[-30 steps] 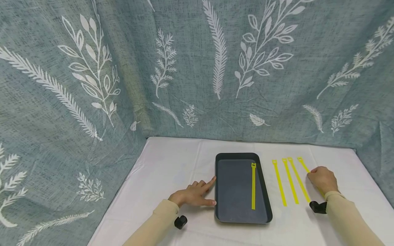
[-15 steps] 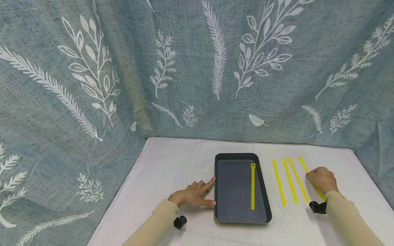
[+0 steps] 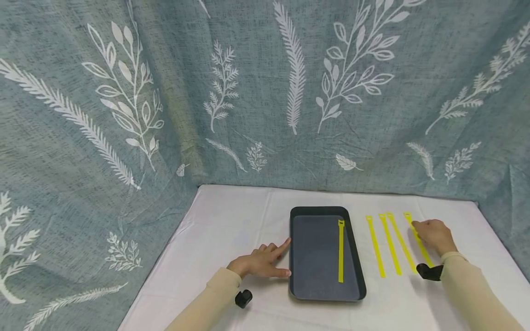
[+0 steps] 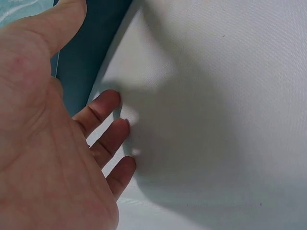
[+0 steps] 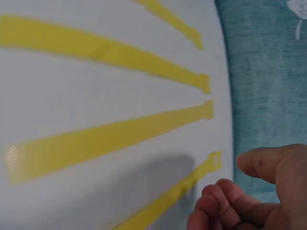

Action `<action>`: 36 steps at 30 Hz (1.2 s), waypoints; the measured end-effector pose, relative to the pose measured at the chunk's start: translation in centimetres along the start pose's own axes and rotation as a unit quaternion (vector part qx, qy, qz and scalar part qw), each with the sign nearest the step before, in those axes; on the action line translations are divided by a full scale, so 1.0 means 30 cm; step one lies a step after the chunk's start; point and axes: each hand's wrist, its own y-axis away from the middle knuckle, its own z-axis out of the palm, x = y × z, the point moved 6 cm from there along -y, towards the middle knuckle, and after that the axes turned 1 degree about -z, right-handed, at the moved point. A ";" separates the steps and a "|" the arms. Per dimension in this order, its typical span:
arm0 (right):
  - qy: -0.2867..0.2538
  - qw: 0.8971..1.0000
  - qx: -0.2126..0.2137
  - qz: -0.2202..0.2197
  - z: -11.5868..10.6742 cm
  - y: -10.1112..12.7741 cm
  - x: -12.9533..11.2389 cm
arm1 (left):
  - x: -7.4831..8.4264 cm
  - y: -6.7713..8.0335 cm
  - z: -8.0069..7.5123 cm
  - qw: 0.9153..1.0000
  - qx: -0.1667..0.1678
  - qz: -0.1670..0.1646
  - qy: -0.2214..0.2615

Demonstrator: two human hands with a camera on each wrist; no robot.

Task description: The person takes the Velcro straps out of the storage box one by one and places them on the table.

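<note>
My left hand (image 3: 262,263) rests at the left side of a dark tray (image 3: 316,253), fingers spread, with index fingertip and thumb at its rim. In the left wrist view the palm of this left hand (image 4: 53,139) shows, three fingers lightly bent over white cloth. One yellow cable strap (image 3: 341,253) with a slotted head lies inside the tray along its right side. My right hand (image 3: 436,235) is over the rightmost yellow cable strap (image 3: 423,250) on the table. In the right wrist view its thumb stands apart from the bent fingers (image 5: 225,201), and that strap (image 5: 168,201) lies beneath.
Three more yellow straps, left (image 3: 375,248), middle (image 3: 390,246) and right (image 3: 402,243), lie side by side between the tray and my right hand. White cloth (image 3: 236,216) covers the table. A patterned blue-green curtain (image 3: 265,92) hangs behind and at the sides.
The rightmost strap has turned slightly, its head shifting right and its near end left. My right hand has moved a little right and away from me. The left hand keeps its place.
</note>
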 end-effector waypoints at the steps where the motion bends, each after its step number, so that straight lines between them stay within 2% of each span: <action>1: -0.016 1.000 -0.002 -0.004 -0.004 -0.004 -0.013 | 0.000 -0.001 0.000 1.000 0.000 0.000 0.000; 4: -0.080 0.996 -0.023 -0.025 -0.004 -0.015 -0.070 | 0.003 -0.001 0.000 1.000 0.000 0.000 -0.001; 6: -0.133 0.989 -0.045 -0.043 0.002 -0.014 -0.119 | 0.006 0.001 0.000 1.000 0.001 -0.002 0.001; 12: -0.262 0.953 -0.113 -0.098 0.024 0.034 -0.290 | 0.014 0.010 -0.001 1.000 0.002 0.003 0.001; 15: -0.305 0.935 -0.139 -0.119 0.040 0.069 -0.361 | 0.015 0.012 -0.001 1.000 0.002 0.001 0.000; 18: -0.327 0.924 -0.154 -0.126 0.066 0.093 -0.413 | 0.012 0.016 -0.002 1.000 0.001 -0.005 0.002; 25: -0.326 0.924 -0.160 -0.120 0.141 0.111 -0.462 | 0.014 0.020 -0.003 1.000 0.000 -0.006 0.000; 31: -0.330 0.917 -0.197 -0.105 0.228 0.114 -0.444 | 0.016 0.023 -0.001 1.000 -0.004 -0.007 0.003; 33: -0.317 0.922 -0.197 -0.100 0.259 0.122 -0.435 | 0.017 0.024 -0.002 1.000 -0.004 -0.005 0.002; 36: -0.285 0.937 -0.169 -0.107 0.298 0.139 -0.428 | 0.017 0.025 -0.002 1.000 -0.005 -0.007 0.004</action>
